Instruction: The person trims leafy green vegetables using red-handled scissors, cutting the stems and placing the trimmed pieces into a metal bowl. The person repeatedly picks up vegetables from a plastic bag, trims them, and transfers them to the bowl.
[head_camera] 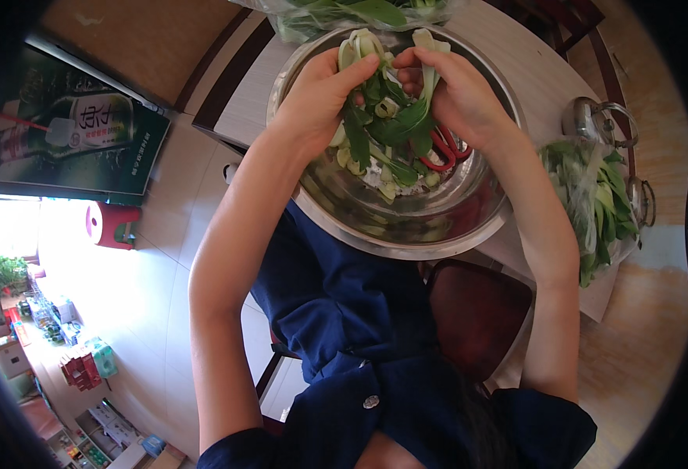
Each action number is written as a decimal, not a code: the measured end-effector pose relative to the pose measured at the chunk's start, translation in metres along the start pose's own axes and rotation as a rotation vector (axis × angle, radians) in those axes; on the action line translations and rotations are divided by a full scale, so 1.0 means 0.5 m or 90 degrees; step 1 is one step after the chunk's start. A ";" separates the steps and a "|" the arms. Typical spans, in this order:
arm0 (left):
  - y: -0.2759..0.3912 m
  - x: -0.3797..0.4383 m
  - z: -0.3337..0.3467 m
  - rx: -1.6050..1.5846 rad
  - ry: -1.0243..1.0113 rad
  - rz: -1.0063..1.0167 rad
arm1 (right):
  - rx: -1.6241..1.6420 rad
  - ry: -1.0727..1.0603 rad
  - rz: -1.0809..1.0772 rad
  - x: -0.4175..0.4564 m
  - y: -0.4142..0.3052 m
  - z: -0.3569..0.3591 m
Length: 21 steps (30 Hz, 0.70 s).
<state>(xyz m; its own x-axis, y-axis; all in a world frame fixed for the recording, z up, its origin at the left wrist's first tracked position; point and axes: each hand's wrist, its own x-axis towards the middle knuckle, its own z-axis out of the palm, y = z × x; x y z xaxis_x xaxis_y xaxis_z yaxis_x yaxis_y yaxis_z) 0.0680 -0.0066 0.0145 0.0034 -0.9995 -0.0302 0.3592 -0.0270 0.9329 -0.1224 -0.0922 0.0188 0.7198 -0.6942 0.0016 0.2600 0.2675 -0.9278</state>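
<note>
My left hand (324, 91) grips a head of bok choy (360, 49), its pale stalks up and its dark leaves hanging down. In my right hand (458, 88) is a single bok choy stalk (429, 73), apart from the head, with its leaf drooping toward the middle. Both hands are over a wide stainless steel basin (379, 245). Inside the basin lie cut stem ends and loose leaves (388, 176). Red-handled scissors (444, 151) rest among them on the right, their blades hidden under the greens.
Beyond the basin, a clear plastic bag of greens (367, 14) sits on the table (499, 29). Another bag of bok choy (599, 205) lies at the right, beside a metal kettle (593, 120). A dark red chair (475, 316) stands below; a red stool (112, 224) is at left.
</note>
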 end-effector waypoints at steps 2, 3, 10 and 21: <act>-0.002 0.000 0.005 -0.057 -0.050 0.008 | 0.018 0.022 0.002 -0.001 0.002 0.020; -0.003 0.001 0.009 -0.087 -0.076 0.013 | 0.026 0.034 0.002 -0.002 0.002 0.027; -0.007 -0.001 0.034 -0.116 -0.086 -0.018 | 0.010 -0.010 0.046 -0.001 0.018 0.040; -0.028 -0.002 0.035 0.025 -0.098 0.024 | -0.614 0.188 -0.306 0.043 0.061 -0.020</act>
<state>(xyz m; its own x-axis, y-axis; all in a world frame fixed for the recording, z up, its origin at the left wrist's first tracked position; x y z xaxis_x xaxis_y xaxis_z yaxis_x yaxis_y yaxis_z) 0.0469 -0.0055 0.0077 -0.1285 -0.9900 0.0585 0.3243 0.0138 0.9459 -0.1053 -0.1057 -0.0133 0.4641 -0.7519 0.4683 -0.2299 -0.6128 -0.7561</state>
